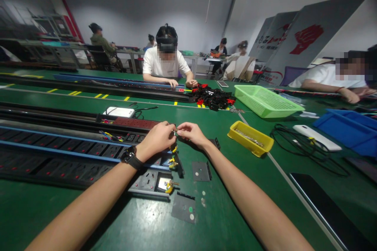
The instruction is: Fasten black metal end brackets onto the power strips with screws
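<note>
My left hand (159, 138), with a black watch on its wrist, is closed over the ends of the socket strips. Close against it, my right hand (193, 134) pinches a small brass-coloured metal piece (176, 130) between thumb and fingers. What the left fingers grip is mostly hidden. Below the hands lie long black socket strips; the nearest socket strip (147, 180) has a yellow wire and a brass stud (173, 183) sticking out of its end. A black end plate (202, 171) and another black plate (185, 207) rest on the green table beside the strips.
A yellow tray (250, 138) of small metal parts, a green basket (268, 101), a blue bin (350, 129) and a phone (326, 208) occupy the right side. Black and red parts (213, 97) are heaped ahead. A co-worker (165, 60) sits opposite; another person is at right.
</note>
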The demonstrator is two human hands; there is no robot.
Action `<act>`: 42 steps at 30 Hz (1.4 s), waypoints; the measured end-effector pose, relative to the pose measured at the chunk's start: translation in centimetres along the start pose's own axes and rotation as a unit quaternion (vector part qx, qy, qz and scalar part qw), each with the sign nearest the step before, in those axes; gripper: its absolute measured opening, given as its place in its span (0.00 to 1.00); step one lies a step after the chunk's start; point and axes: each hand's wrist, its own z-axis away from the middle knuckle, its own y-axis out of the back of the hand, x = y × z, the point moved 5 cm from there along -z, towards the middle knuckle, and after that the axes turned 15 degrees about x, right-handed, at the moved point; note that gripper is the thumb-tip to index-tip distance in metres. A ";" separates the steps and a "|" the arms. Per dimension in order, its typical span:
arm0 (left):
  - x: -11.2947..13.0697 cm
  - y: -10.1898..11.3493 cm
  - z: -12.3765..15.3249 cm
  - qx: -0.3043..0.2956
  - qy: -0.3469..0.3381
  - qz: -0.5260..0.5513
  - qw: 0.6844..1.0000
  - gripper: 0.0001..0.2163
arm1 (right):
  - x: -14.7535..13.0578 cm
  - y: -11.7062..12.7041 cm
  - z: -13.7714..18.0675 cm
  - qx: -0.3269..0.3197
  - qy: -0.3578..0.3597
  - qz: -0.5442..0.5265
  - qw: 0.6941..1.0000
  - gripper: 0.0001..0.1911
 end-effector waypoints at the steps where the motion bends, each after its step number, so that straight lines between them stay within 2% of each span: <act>1: 0.0 0.0 0.0 -0.002 0.001 -0.002 1.000 0.09 | 0.0 0.0 0.0 0.000 -0.003 -0.004 1.000 0.24; 11: 0.6 0.4 0.0 -0.032 0.008 -0.084 0.996 0.11 | -0.1 0.0 0.1 0.014 -0.008 -0.003 1.000 0.24; 23: 0.5 0.3 0.1 -0.020 -0.003 -0.041 0.999 0.08 | -0.2 -0.1 0.2 0.023 0.006 -0.003 1.000 0.24; 28: 0.2 0.3 0.1 -0.008 0.022 -0.038 0.999 0.12 | 0.3 -0.2 0.0 0.029 0.027 0.002 0.999 0.23; 36: 0.3 0.4 0.0 -0.022 0.026 -0.037 0.999 0.09 | 0.0 -0.9 0.0 0.031 0.058 0.028 0.997 0.20; 42: 0.3 0.4 0.0 -0.021 0.027 -0.029 0.999 0.12 | -0.6 -0.6 0.1 0.034 0.042 0.018 0.998 0.19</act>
